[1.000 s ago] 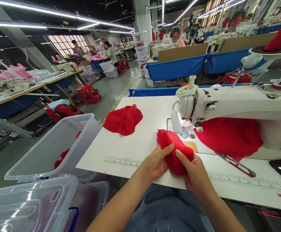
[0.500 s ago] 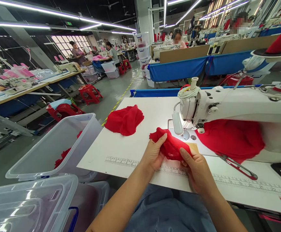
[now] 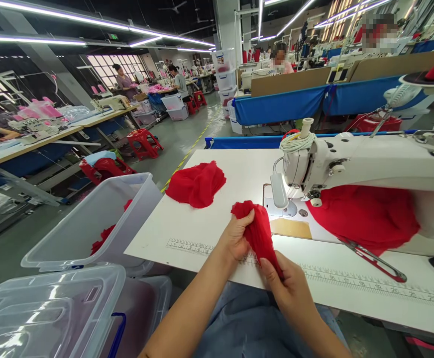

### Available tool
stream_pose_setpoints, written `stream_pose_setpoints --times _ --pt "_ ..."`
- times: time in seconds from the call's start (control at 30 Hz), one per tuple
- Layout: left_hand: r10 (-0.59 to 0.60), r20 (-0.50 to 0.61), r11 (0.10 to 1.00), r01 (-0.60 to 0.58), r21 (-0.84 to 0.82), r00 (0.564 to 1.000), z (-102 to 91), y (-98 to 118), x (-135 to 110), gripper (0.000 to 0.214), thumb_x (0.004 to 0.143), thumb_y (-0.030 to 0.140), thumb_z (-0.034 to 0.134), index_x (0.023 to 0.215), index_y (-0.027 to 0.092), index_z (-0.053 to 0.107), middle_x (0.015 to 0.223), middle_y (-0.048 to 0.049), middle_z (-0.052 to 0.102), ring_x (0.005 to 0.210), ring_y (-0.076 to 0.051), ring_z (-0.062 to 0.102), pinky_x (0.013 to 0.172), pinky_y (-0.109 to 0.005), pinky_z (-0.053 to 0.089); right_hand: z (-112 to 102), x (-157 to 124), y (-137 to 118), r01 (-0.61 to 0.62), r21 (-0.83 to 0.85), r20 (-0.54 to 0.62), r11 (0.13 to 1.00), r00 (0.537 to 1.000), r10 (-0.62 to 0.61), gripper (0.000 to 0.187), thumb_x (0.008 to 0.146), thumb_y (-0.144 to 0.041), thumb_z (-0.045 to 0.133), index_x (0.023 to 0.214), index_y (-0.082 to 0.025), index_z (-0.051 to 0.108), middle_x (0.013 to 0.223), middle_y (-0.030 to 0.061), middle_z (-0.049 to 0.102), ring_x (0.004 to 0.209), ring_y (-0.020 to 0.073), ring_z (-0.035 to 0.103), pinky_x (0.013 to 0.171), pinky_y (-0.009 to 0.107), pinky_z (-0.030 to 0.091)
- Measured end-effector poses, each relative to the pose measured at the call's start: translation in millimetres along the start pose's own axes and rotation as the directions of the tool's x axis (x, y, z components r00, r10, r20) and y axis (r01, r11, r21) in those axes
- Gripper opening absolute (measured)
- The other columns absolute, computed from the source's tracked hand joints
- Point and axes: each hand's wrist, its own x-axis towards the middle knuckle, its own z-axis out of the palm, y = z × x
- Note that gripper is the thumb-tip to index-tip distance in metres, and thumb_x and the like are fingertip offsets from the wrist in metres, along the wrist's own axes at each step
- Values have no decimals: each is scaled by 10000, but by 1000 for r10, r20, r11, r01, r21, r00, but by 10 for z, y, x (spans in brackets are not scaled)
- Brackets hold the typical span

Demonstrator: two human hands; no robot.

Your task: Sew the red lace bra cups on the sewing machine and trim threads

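Observation:
A piece of red fabric (image 3: 259, 229) is stretched between my two hands over the front of the white sewing table (image 3: 153, 223). My left hand (image 3: 236, 234) pinches its upper end, thumb on top. Lower down, near the table's front edge, my right hand (image 3: 286, 281) is closed round the other end. Just beyond them stands a white sewing machine (image 3: 374, 161), its needle area partly hidden by a white lamp-like part. Another red fabric piece (image 3: 196, 184) lies crumpled at the table's far left. More red fabric (image 3: 366, 216) is bunched under the machine arm.
Thread snips (image 3: 376, 261) lie on the table at the right, by a printed ruler (image 3: 370, 281). An open plastic bin (image 3: 56, 248) with red pieces stands left of the table, a lidded one (image 3: 45, 308) nearer. Other people work at machines further back.
My right hand has moved down and toward me, turning the fabric from a slanted bundle into a longer, narrower strip. My left hand keeps its pinch. The view has shifted slightly.

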Motion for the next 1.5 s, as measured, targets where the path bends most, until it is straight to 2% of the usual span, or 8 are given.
stream_pose_setpoints --times 0.2,0.4,0.57,0.73,0.83,0.97,1.17,1.5 --pt "-110 202 958 50 283 973 -303 282 -159 229 685 246 835 813 114 700 770 -48 700 695 -126 641 698 -213 507 -249 -12 23 -1 -96 310 995 950 31 219 810 -393 655 681 -217 634 570 -31 561 511 124 455 487 241 305" --pt "-218 257 885 80 459 942 -413 411 -312 247 610 226 862 793 124 730 749 -49 706 667 -134 638 681 -210 497 -384 358 32 -203 209 -92 956 970 226 406 756 -543 695 1012 -228 708 991 69 716 907 243 644 781 341 501" --pt "-279 425 822 -15 569 861 -275 610 -438 333 575 321 876 814 126 750 783 -87 703 681 -188 637 668 -267 500 -218 352 -23 -367 570 371 735 913 168 430 759 -488 733 1096 -224 695 1055 76 714 950 234 652 851 378 515" --pt "180 469 307 -502 808 865 -155 821 -451 177 737 249 739 901 182 748 952 -101 674 931 -276 615 860 -371 479 -269 178 -217 -167 640 -68 750 960 271 216 725 -408 782 843 -235 729 840 38 709 732 182 639 645 280 538" --pt "541 532 -21 -621 783 652 -148 654 -526 208 798 194 653 994 223 715 1083 -88 616 1079 -276 544 983 -413 421 -288 81 -337 -75 554 -275 829 924 267 207 751 -427 759 853 -249 729 823 28 696 687 171 615 580 255 520" --pt "202 584 271 -618 738 786 -188 268 -648 303 916 250 548 1207 246 634 1218 -95 607 1147 -235 550 1021 -331 410 -219 43 -312 -158 516 -176 842 942 285 250 778 -474 721 856 -238 750 757 25 674 631 154 561 536 249 482" --pt "207 475 569 -500 653 855 -143 5 -461 266 896 283 598 1139 216 684 1157 -89 665 1060 -224 601 950 -292 440 -165 247 -119 -256 713 -109 653 879 464 332 563 -483 854 696 -217 705 631 -19 613 569 128 522 517 245 487" --pt "274 505 494 -570 656 818 -101 -149 -221 284 842 173 628 1099 251 719 1132 -74 669 1063 -244 583 958 -304 414 -197 342 -17 -292 804 -69 518 819 569 302 595 -413 809 793 -214 698 776 19 712 724 171 650 561 238 544"
